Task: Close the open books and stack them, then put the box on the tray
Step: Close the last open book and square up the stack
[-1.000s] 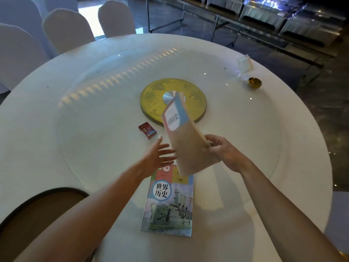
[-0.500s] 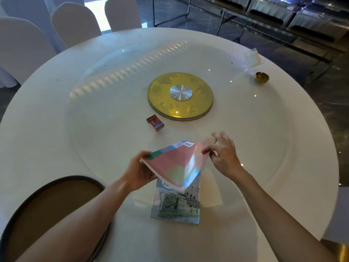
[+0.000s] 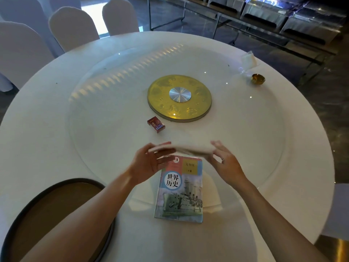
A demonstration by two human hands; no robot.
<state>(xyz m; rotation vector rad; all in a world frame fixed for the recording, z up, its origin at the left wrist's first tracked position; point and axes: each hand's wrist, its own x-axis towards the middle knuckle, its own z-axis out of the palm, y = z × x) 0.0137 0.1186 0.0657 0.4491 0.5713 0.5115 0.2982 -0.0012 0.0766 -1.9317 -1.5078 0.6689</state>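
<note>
A closed history book [image 3: 180, 191] with a warship on its cover lies flat on the white table near me. Above its far end I hold a second book [image 3: 187, 147] level in the air, seen edge-on and blurred. My left hand [image 3: 149, 163] grips its left end and my right hand [image 3: 224, 163] grips its right end. A small red box [image 3: 156, 124] lies on the glass turntable beyond the books. The brown round tray [image 3: 54, 210] with a dark rim sits at the near left, partly under my left forearm.
A gold disc [image 3: 179, 98] with a silver hub marks the centre of the glass turntable [image 3: 113, 103]. A small gold ashtray [image 3: 258, 79] and a clear packet [image 3: 249, 60] sit at the far right. White-covered chairs [image 3: 71, 29] stand behind the table.
The held book went from upright in my right hand to tilted between both hands, and now lies level, edge-on, above the far end of the history book.
</note>
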